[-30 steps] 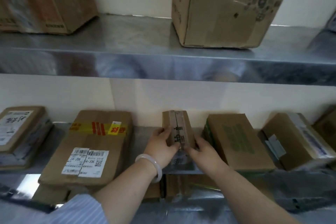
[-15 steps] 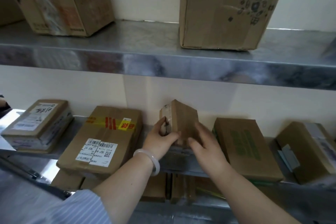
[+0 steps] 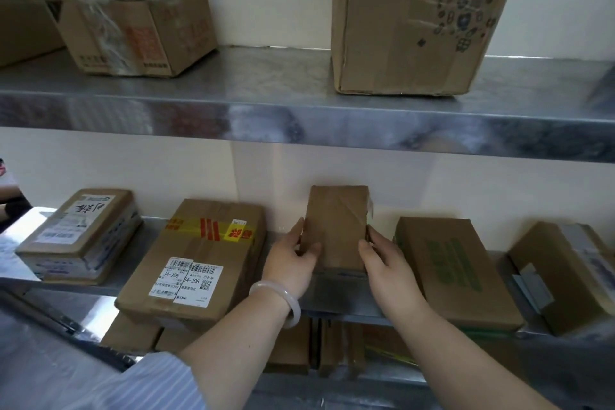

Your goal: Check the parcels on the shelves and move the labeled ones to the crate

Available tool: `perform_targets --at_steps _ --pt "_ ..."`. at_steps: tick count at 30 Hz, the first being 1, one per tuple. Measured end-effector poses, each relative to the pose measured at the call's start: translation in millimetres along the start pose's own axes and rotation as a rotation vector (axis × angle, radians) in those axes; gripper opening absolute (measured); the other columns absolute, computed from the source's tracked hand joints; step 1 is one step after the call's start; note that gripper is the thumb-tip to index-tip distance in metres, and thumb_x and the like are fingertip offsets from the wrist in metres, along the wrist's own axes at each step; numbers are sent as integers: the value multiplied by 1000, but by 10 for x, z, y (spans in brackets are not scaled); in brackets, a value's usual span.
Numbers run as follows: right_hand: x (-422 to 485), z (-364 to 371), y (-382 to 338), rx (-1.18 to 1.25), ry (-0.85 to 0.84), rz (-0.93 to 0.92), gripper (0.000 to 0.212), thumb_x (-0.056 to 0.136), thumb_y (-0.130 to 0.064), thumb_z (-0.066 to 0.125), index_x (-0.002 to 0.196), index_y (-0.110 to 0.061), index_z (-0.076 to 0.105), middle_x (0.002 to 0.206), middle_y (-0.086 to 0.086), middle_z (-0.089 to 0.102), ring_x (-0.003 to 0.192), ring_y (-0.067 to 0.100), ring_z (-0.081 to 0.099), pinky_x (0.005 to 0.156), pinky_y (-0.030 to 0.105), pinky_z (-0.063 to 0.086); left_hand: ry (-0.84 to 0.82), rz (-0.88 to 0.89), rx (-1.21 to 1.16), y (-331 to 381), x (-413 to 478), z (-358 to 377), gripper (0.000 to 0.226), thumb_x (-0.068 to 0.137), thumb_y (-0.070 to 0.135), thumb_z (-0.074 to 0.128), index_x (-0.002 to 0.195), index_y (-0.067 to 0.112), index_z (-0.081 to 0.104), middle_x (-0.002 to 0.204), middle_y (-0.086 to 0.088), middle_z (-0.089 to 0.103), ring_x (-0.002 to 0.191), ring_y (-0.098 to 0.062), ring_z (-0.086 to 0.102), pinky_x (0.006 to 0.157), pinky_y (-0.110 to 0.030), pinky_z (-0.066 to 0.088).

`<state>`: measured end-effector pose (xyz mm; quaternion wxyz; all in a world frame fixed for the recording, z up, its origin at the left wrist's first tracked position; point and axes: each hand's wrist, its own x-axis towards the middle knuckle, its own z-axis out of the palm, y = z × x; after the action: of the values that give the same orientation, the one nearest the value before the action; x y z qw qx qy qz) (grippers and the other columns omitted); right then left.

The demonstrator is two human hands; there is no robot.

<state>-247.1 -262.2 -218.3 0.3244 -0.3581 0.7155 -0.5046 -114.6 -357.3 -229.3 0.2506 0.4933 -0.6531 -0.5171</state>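
A small brown cardboard parcel [image 3: 336, 226] stands upright on the middle steel shelf [image 3: 146, 273], a plain taped face toward me. My left hand [image 3: 293, 260] grips its left edge and my right hand [image 3: 386, 263] grips its right edge. Left of it lies a flat parcel [image 3: 199, 263] with white barcode labels and yellow-red tape. Further left lies another labeled parcel [image 3: 80, 236]. No crate is in view.
Right of my hands lie a box with green print [image 3: 452, 270] and a taped box [image 3: 565, 276]. The upper shelf [image 3: 299, 110] carries a small worn box [image 3: 139, 30] and a tall printed carton [image 3: 412, 17]. More boxes sit on the shelf below.
The small parcel has been turned in my hands from a corner view to a flat plain face toward me. The view has shifted slightly.
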Motion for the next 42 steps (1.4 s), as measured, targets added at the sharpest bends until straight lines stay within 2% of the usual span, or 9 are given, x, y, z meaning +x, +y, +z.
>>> perform_targets --at_steps 3,7,12,18,23,25,29,33,42 --pt "-69 67 59 -184 31 -77 47 98 -48 37 142 -33 44 140 -9 44 129 7 40 110 32 34 -63 -10 41 43 -45 52 80 81 56 69 148 39 29 142 9 41 133 -20 43 105 -33 38" --pt "-107 90 73 -305 40 -153 51 94 -55 34 142 -40 43 148 -11 36 138 8 28 117 41 27 -70 -87 66 102 -61 98 92 73 53 77 148 44 24 149 1 21 133 -28 38 106 -38 37" --pt "-84 -12 49 -309 143 -181 44 96 -41 49 139 -42 46 145 -10 39 135 9 33 113 40 36 -111 -95 -146 42 -24 21 91 58 63 76 138 53 34 142 1 43 124 -21 50 107 -45 44" --pt "-193 -23 -36 -49 212 -100 48 93 -17 61 134 -40 50 122 -19 53 106 -17 49 79 1 44 -257 -1 -242 168 24 4 69 75 50 71 137 47 42 129 9 61 117 -11 57 101 -32 44" --pt "-454 53 -116 -16 405 -158 49 89 -9 66 132 -29 55 124 -14 58 110 -12 52 84 11 49 -344 199 -78 243 17 -33 80 63 64 62 139 43 47 135 8 52 122 -8 52 107 -37 44" --pt "-574 120 -108 -8 494 -150 51 88 -12 68 134 -31 54 126 -10 58 114 -4 53 87 20 52 -398 291 -52 231 -2 -62 65 68 59 66 131 51 51 137 9 49 123 -5 49 107 -35 44" --pt "-932 299 -75 25 714 -85 55 86 -19 71 130 -45 53 127 -12 56 116 4 54 92 31 54 -631 374 -82 240 -89 -101 57 69 55 73 119 69 49 135 15 52 122 -2 53 101 -35 51" --pt "-1459 438 -44 43 961 -48 57 81 -26 74 128 -51 53 126 -4 60 114 13 60 92 43 53 -834 456 -86 172 -304 17 81 66 61 78 138 53 44 143 10 50 130 -6 49 106 -39 46" --pt "-3208 803 -173 -67 1487 128 61 83 -22 76 129 -50 47 130 -11 56 112 5 58 94 36 52 -1444 299 -171 171 -1719 299 69 65 38 84 125 51 53 132 1 62 118 -10 61 102 -39 50"
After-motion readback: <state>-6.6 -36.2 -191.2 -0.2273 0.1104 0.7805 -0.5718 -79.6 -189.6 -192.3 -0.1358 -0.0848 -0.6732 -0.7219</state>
